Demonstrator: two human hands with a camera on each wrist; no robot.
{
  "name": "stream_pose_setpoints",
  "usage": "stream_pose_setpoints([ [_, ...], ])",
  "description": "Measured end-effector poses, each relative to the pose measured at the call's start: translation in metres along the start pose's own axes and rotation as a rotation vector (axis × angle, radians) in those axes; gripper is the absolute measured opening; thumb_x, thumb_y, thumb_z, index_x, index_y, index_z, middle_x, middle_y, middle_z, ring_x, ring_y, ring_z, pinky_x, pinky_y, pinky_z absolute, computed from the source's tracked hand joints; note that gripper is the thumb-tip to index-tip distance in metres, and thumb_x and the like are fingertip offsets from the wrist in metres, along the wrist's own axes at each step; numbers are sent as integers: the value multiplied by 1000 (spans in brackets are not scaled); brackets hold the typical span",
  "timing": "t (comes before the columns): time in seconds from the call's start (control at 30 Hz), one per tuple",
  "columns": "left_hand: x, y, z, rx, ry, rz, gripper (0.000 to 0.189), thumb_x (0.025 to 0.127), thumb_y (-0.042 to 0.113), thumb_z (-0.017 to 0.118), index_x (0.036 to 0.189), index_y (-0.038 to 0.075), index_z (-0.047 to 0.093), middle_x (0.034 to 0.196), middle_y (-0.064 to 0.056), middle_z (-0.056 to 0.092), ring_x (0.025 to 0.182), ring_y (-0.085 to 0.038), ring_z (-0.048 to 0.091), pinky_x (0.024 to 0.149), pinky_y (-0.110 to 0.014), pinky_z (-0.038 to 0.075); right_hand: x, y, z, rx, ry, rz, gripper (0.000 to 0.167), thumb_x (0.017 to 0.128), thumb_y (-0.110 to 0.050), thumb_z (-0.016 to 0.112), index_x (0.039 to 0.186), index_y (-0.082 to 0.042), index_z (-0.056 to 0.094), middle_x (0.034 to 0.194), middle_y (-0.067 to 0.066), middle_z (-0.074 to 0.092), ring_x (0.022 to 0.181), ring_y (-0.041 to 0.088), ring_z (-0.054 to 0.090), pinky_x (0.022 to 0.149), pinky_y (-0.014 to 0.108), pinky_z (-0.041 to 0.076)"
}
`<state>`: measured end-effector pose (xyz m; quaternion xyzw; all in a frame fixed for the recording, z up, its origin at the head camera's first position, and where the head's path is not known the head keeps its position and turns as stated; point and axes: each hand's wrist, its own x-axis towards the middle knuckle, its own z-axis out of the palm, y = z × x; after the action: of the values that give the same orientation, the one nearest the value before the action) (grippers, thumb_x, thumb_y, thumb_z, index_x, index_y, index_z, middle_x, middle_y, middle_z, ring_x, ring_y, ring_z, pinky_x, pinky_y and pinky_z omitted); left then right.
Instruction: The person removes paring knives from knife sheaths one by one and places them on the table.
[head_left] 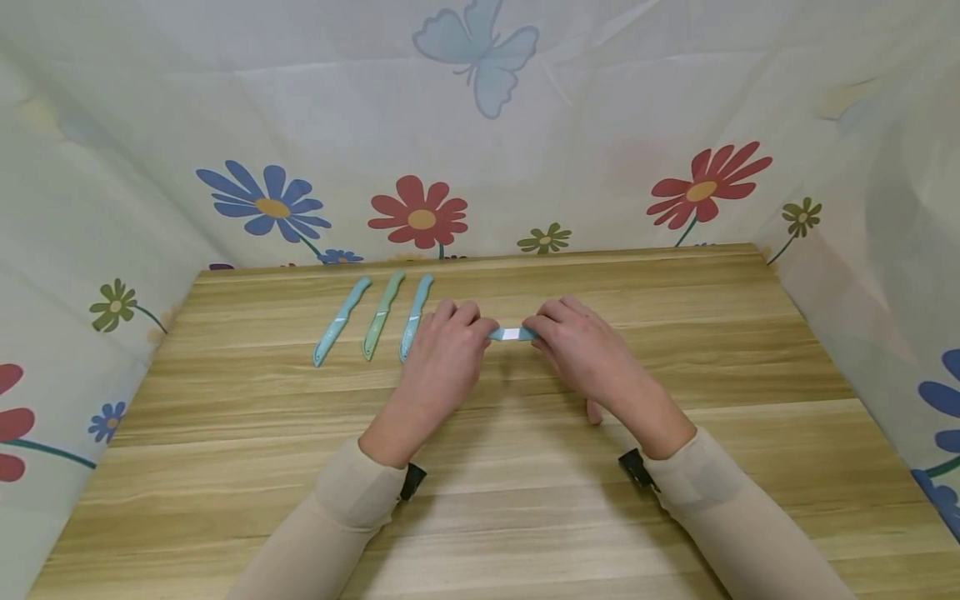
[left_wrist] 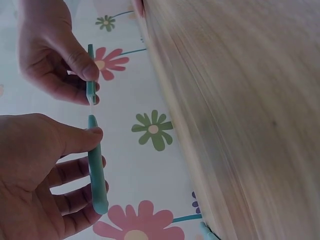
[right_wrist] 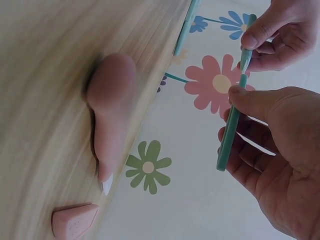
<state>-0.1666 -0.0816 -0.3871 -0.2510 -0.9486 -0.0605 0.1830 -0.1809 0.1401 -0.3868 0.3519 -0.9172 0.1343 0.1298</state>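
Note:
Between both hands is a light-blue paring knife, a short stretch of its white blade (head_left: 511,334) bare in the middle. My left hand (head_left: 447,346) pinches the knife's handle (left_wrist: 96,172) between thumb and fingers. My right hand (head_left: 585,342) grips the matching blue sheath (right_wrist: 231,135), which covers the rest of the blade. Handle and sheath lie in one line, held above the table. Below my right hand, a pink knife (right_wrist: 112,110) rests on the table with a bit of white blade showing, and a separate pink sheath (right_wrist: 75,222) lies near it.
Left of my hands, three sheathed knives lie side by side on the wooden table (head_left: 510,500): a blue knife (head_left: 341,322), a green knife (head_left: 383,317) and another blue knife (head_left: 416,317) partly behind my left hand. A flower-print curtain (head_left: 600,150) surrounds the table's far and side edges.

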Motion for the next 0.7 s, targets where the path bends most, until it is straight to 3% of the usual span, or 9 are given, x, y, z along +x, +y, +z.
stream_pose_setpoints([
  [0.7, -1, -1, -3, -5, -2, -41, 19, 95, 13, 82, 115, 14, 82, 97, -3, 66, 87, -24, 54, 70, -34, 49, 0, 4, -1, 6, -4, 13, 24, 96, -8, 80, 119, -2, 77, 111, 9, 70, 98, 26, 62, 87, 36, 56],
])
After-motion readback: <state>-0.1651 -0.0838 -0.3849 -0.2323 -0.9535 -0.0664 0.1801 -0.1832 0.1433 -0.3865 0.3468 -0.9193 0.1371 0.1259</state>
